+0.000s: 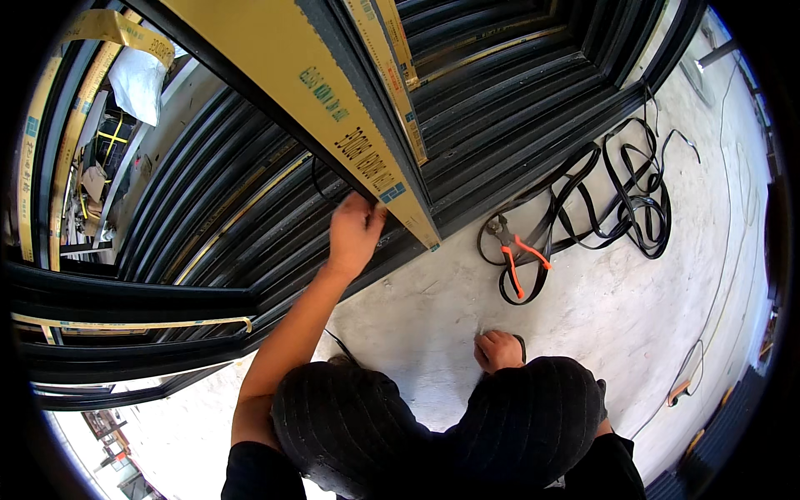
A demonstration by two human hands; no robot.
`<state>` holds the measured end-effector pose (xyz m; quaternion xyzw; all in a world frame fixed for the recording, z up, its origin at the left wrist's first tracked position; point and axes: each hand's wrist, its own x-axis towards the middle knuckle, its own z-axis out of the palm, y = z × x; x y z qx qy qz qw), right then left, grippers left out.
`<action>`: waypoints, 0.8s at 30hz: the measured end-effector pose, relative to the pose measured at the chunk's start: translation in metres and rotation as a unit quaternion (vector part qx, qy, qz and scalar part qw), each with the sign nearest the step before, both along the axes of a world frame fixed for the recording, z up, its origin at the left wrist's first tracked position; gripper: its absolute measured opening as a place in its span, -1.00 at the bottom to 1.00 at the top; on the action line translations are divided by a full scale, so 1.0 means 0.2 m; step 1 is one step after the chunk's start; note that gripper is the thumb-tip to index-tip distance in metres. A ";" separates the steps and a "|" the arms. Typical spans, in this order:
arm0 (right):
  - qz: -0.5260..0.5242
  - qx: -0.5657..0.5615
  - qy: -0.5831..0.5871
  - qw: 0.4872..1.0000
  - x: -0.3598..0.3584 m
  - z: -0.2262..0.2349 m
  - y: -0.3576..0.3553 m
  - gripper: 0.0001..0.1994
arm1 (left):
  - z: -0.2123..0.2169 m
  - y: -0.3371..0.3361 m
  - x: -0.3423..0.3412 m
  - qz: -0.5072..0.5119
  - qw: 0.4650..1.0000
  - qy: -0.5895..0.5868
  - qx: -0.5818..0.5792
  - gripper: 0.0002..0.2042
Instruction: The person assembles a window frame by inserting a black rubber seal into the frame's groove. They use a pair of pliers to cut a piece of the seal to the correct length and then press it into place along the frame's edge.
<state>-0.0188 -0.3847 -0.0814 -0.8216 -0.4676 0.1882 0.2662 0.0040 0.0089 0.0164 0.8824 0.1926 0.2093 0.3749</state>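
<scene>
My left hand point(354, 237) is raised at the lower end of a long frame bar covered in yellow film point(354, 125). Its fingers are closed on a thin black strap point(318, 179), which curves into the gap behind the bar. Low down, between my knees, my right hand point(498, 350) is curled, with a bit of black strap point(522, 346) showing at its edge. Pliers with orange handles point(512, 252) lie on the floor to the right, jaws pointing away from me. Around and beyond them spreads a loose tangle of flat black strap point(621, 196).
Stacked dark frames point(500, 100) fill the far side, some with yellow film. More dark frames point(133, 292) stand at the left, with a sheet of clear plastic point(137, 83) near them. A thin cord and a small brown piece point(679, 392) lie on the pale floor point(400, 325) at the right.
</scene>
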 end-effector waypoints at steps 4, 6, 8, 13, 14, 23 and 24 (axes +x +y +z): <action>-0.001 0.007 0.000 1.000 0.00 0.01 -0.01 -0.88 | -0.30 -0.01 -0.05 -0.014 0.995 0.097 0.027 -0.82; -0.009 0.017 0.001 1.000 0.00 -0.01 -0.01 -0.88 | -0.34 -0.01 -0.05 -0.027 0.988 0.138 0.057 -0.83; -0.010 0.020 0.007 1.000 0.00 -0.02 -0.01 -0.88 | -0.35 -0.01 -0.05 -0.038 0.982 0.160 0.088 -0.84; -0.007 0.006 0.016 1.000 0.00 -0.02 -0.03 -0.89 | -0.31 -0.06 -0.12 -0.059 0.970 0.146 0.185 -0.76; 0.005 0.013 0.017 1.000 0.00 -0.05 -0.02 -0.90 | -0.30 -0.06 -0.18 -0.022 0.969 0.161 0.188 -0.73; 0.037 0.076 0.076 0.994 0.01 -0.07 0.01 -0.87 | -0.25 -0.01 -0.76 0.174 0.904 0.325 0.215 -0.78; 0.055 0.098 0.086 0.990 0.02 -0.07 0.04 -0.85 | -0.23 -0.02 -0.76 0.191 0.912 0.287 0.223 -0.85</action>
